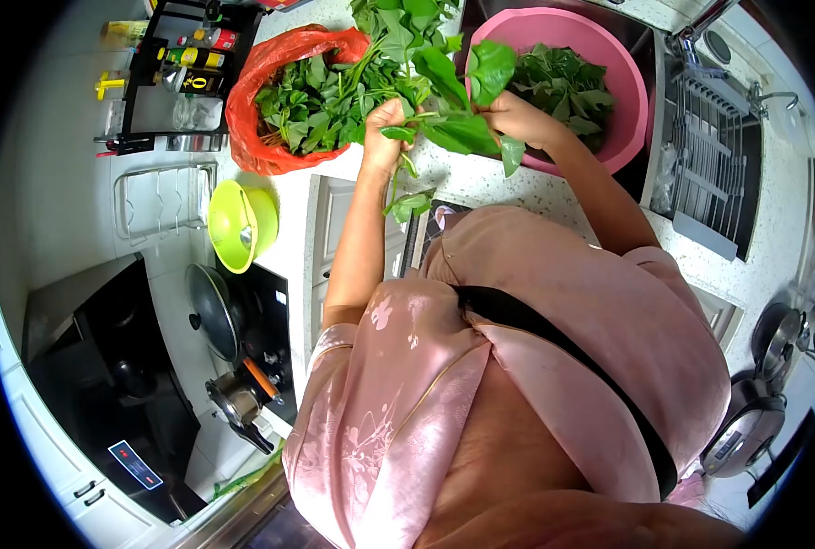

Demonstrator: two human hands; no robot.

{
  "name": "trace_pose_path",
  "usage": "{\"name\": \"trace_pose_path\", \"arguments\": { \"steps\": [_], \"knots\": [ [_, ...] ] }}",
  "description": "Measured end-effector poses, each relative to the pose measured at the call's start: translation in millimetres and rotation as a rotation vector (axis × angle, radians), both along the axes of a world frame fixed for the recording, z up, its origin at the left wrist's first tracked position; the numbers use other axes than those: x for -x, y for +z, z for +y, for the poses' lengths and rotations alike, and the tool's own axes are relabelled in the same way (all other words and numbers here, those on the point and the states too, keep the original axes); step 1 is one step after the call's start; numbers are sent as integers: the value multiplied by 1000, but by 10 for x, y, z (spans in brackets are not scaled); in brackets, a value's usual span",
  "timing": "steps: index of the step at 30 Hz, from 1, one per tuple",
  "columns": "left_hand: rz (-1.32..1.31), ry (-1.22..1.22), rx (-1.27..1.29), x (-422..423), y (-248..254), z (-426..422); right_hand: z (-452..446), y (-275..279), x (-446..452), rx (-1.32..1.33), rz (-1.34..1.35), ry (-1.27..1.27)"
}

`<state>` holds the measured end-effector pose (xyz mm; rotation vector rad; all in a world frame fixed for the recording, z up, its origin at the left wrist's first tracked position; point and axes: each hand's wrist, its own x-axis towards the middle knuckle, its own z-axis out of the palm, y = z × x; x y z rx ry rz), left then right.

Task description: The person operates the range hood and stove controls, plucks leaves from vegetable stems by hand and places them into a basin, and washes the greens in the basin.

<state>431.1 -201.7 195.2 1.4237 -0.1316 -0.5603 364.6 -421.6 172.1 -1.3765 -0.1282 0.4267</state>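
My left hand [385, 135] is closed around the stem of a leafy green sprig [458, 133], its broad leaves spreading to the right. At the other side of the sprig, my right hand [515, 119] has its fingers closed among the leaves; leaves partly cover the fingertips. Left of my left hand, a red plastic bag [243, 114] lies open, full of leafy greens [321, 101]. More greens spill from it over the counter. Beside my right hand stands a pink basin [629, 69] in the sink, with leaves [568, 96] inside.
A dish rack [709, 156] stands right of the sink, near the faucet [691, 46]. On the left are a yellow-green colander [259, 220], a spice shelf [142, 82] with bottles, and a stove with a lidded pan [211, 311] and a pot [234, 403]. A rice cooker [746, 435] sits at lower right.
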Motion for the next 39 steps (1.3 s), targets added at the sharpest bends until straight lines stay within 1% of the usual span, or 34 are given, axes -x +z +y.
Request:
{"name": "trace_pose_path", "arguments": {
  "steps": [1, 4, 5, 8, 9, 10, 11, 12, 13, 14, 16, 18, 19, 20, 21, 22, 23, 26, 27, 28, 30, 31, 33, 36, 37, 38, 39],
  "knots": [
    [15, -69, 30, -27, -33, 44, 1, -47, 7, 6, -18, -27],
    [27, -96, 51, 14, -51, 39, -14, -97, 66, 0, -3, -34],
    [-18, -80, 3, 40, -41, 43, -33, -85, 85, 9, 1, 3],
    [-39, -95, -30, 33, -100, 43, -52, 253, 211, 64, -42, 7],
    [-95, -144, -82, 12, -129, 65, -51, 374, 226, 135, -4, -55],
    [-90, -151, -84, 9, -97, 72, -67, 194, 174, 133, 2, -61],
    [-104, -204, -147, 9, -70, 83, -101, -143, 54, -33, -59, -236],
    [-114, -257, -209, 25, -30, 81, -144, -351, -31, -198, -116, -411],
    [-210, -298, -217, 25, 18, 46, -273, -200, -55, -114, 57, -449],
    [-207, -388, -244, -21, 50, 59, -341, -161, -107, -107, 31, -446],
    [-204, -472, -325, -34, 170, -11, -375, 62, -75, -399, 199, -311],
    [-238, -543, -367, -41, 294, -81, -410, 114, -268, -62, 164, 71],
    [-274, -565, -394, -63, 318, -104, -371, 156, -275, -4, 155, 116],
    [-312, -585, -421, -102, 320, -121, -369, 184, -271, -5, 160, 119],
    [-334, -577, -421, -123, 324, -135, -366, 204, -270, 13, 99, 223],
    [-284, -610, -446, -161, 350, -127, -354, 221, -265, 29, 39, 328],
    [-296, -595, -460, -180, 357, -127, -319, 238, -231, -13, 19, 299],
    [-286, -583, -481, -205, 370, -107, -347, 254, -178, -4, 65, 250],
    [-267, -589, -477, -213, 369, -93, -349, 228, -176, 80, 12, 202],
    [-249, -593, -473, -223, 365, -82, -351, 171, -184, 80, 14, 202],
    [-254, -611, -494, -240, 329, -79, -334, 38, -203, 202, -133, 75],
    [-287, -627, -534, -248, 300, -84, -322, -7, -211, 203, -132, 77],
    [-320, -637, -573, -261, 272, -105, -296, -29, -222, 87, -136, -226],
    [-267, -599, -564, -284, 252, -129, -399, 64, -180, 153, -77, -228],
    [-293, -589, -607, -304, 234, -131, -382, -14, -214, 227, -143, -154],
    [-317, -582, -651, -314, 214, -132, -342, -43, -204, 226, -142, -152],
    [-326, -552, -643, -302, 193, -150, -279, -28, -176, 291, -167, -76]
  ]
}}
